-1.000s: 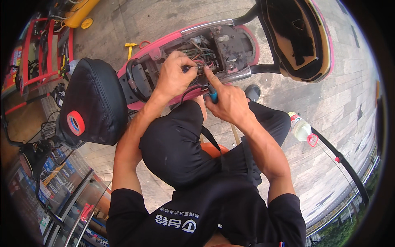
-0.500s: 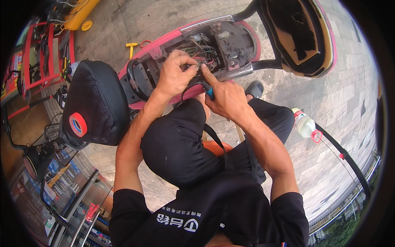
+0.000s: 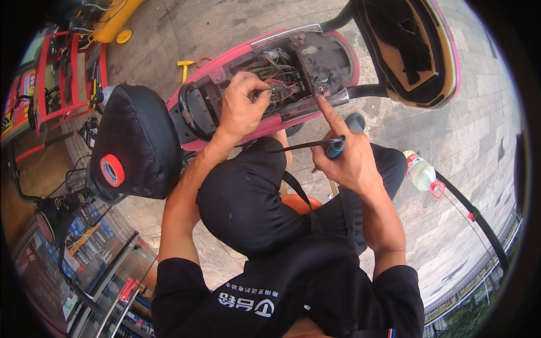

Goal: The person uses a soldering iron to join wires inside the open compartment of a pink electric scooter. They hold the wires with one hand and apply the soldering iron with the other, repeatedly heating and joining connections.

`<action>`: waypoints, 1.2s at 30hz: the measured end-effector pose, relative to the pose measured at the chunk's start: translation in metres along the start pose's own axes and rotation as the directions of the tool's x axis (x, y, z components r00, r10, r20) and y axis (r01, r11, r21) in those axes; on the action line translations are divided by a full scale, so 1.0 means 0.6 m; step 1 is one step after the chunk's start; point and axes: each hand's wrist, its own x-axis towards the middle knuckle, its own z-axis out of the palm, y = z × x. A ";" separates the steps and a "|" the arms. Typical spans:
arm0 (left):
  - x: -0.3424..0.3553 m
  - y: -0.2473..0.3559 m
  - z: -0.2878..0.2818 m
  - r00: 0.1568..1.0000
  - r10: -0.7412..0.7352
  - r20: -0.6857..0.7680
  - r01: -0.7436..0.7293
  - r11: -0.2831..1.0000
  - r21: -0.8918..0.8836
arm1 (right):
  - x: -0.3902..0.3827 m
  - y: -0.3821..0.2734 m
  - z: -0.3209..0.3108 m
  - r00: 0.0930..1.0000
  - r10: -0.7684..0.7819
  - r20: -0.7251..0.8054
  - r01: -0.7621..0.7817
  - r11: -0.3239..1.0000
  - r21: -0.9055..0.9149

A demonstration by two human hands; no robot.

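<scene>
Far left: red rack [image 3: 72, 84]. Next, black seat [image 3: 138, 135] bearing a red tape roll [image 3: 112, 170]; yellow tool [image 3: 184, 69] on the ground. Person's left hand [image 3: 243, 107]: thumb and forefinger nearly together, obscuring part of the wires [image 3: 280, 74] inside the open pink vehicle body [image 3: 267, 125]; whether anything is pinched cannot be told. Right hand [image 3: 350, 163]: curled around a blue-handled tool [image 3: 335, 148], forefinger extended. Beyond: open black-and-tan box [image 3: 408, 48], bottle [image 3: 421, 173].

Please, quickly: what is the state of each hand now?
Left hand: closed in a pinch beside the wires; contents unclear.
Right hand: closed around a teal-handled tool, index finger extended.
</scene>
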 end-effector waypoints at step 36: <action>0.018 0.007 -0.005 0.980 -0.193 0.046 0.198 0.962 -0.189 | -0.067 0.050 -0.029 0.690 -0.292 -0.662 0.609 0.729 0.313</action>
